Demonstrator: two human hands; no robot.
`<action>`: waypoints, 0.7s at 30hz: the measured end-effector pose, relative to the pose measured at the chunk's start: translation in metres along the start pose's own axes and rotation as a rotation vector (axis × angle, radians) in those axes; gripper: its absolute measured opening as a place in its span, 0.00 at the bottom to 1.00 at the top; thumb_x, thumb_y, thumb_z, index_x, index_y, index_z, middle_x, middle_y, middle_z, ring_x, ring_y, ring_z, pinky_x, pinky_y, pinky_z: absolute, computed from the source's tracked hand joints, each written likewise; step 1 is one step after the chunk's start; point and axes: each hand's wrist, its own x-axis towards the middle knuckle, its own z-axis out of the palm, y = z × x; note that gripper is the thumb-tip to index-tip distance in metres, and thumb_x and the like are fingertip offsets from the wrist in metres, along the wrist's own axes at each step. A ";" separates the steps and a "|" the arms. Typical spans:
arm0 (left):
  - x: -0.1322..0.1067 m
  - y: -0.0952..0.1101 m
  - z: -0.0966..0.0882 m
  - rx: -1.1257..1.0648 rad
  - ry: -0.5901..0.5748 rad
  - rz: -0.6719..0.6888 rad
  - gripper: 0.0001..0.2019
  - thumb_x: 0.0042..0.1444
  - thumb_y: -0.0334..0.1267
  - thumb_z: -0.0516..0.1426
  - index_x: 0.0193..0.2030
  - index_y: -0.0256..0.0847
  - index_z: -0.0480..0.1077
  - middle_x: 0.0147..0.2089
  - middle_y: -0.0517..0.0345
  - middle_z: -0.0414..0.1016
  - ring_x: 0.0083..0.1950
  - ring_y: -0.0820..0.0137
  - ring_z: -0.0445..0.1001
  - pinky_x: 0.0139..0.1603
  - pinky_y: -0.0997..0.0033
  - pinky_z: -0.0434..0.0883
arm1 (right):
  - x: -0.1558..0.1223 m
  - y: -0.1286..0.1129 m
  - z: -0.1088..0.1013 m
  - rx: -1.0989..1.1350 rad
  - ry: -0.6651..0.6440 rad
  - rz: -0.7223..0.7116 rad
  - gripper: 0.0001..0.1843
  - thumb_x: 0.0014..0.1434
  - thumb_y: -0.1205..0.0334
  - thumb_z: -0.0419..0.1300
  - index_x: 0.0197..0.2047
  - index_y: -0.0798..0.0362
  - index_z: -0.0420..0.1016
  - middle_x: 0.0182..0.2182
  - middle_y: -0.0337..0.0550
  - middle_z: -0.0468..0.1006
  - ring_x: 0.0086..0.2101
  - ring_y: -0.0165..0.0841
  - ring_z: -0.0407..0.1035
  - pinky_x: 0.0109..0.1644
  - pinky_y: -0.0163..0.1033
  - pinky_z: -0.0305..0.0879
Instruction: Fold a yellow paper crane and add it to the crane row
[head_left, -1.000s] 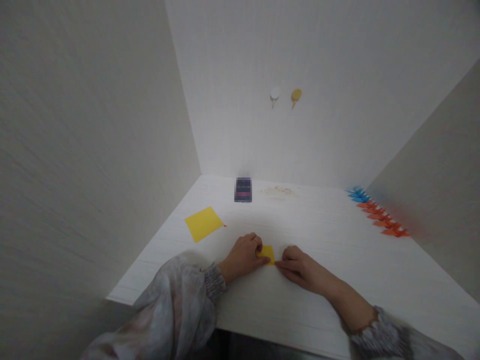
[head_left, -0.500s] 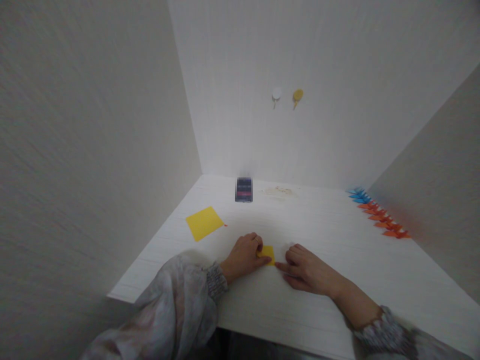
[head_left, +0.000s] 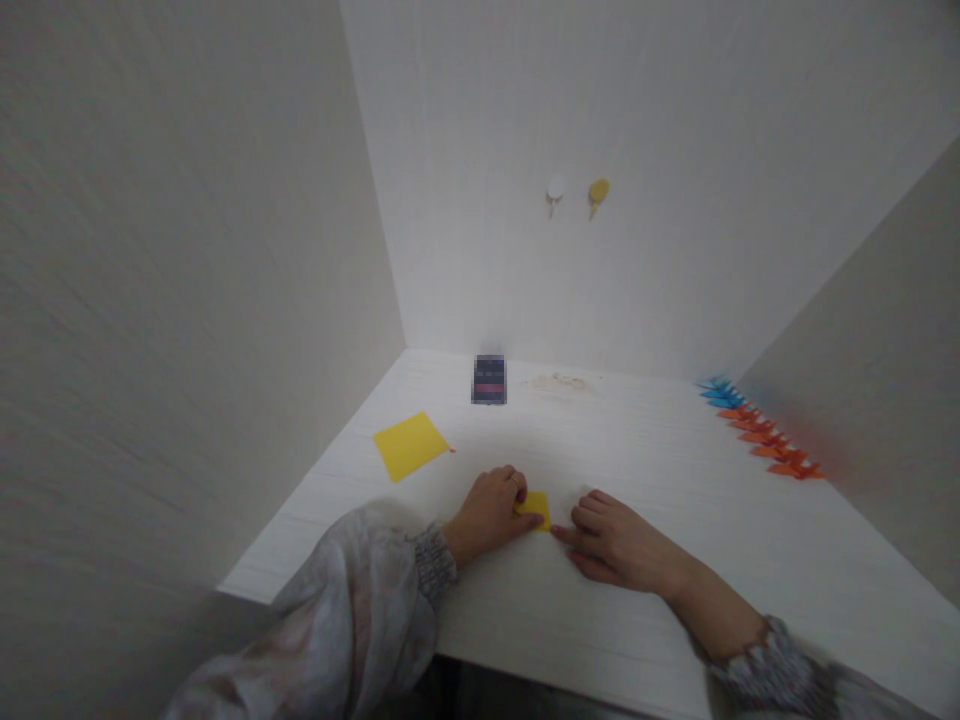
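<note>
A small folded yellow paper [head_left: 535, 507] lies on the white table [head_left: 660, 560] between my hands. My left hand [head_left: 491, 510] has its fingers curled and pressed onto the paper's left edge, holding it down. My right hand [head_left: 611, 540] rests on the table just right of the paper, fingers together and pointing at its lower right corner, the fingertip touching or almost touching it. A flat yellow square sheet [head_left: 409, 445] lies further off at the left.
A dark small box [head_left: 489, 379] stands near the back wall. A row of blue [head_left: 716, 390] and orange [head_left: 772, 445] folded paper pieces lines the right wall. Two round hooks [head_left: 577, 192] hang on the back wall. The table's front edge runs beneath my sleeves.
My right hand has slid slightly right and down along the paper's edge. My left hand stays pressed on the folded paper.
</note>
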 end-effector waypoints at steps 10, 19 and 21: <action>0.001 -0.003 0.005 0.010 0.036 0.014 0.15 0.45 0.50 0.55 0.30 0.39 0.61 0.34 0.59 0.63 0.36 0.70 0.62 0.36 0.71 0.58 | 0.001 0.002 0.004 0.153 0.060 0.059 0.18 0.57 0.62 0.47 0.50 0.52 0.63 0.29 0.45 0.65 0.32 0.33 0.58 0.38 0.42 0.52; 0.002 -0.002 0.005 0.027 0.017 -0.002 0.16 0.44 0.50 0.55 0.31 0.39 0.61 0.35 0.58 0.63 0.37 0.69 0.62 0.36 0.70 0.58 | 0.007 -0.005 0.007 0.156 0.048 0.041 0.17 0.58 0.62 0.46 0.49 0.55 0.65 0.28 0.45 0.65 0.32 0.33 0.58 0.38 0.42 0.50; 0.001 -0.002 0.005 0.028 0.013 -0.003 0.16 0.44 0.50 0.55 0.31 0.39 0.61 0.35 0.58 0.63 0.37 0.69 0.62 0.37 0.71 0.58 | 0.007 -0.005 0.007 0.174 0.039 0.041 0.17 0.58 0.61 0.46 0.49 0.54 0.65 0.28 0.45 0.65 0.32 0.33 0.58 0.38 0.41 0.50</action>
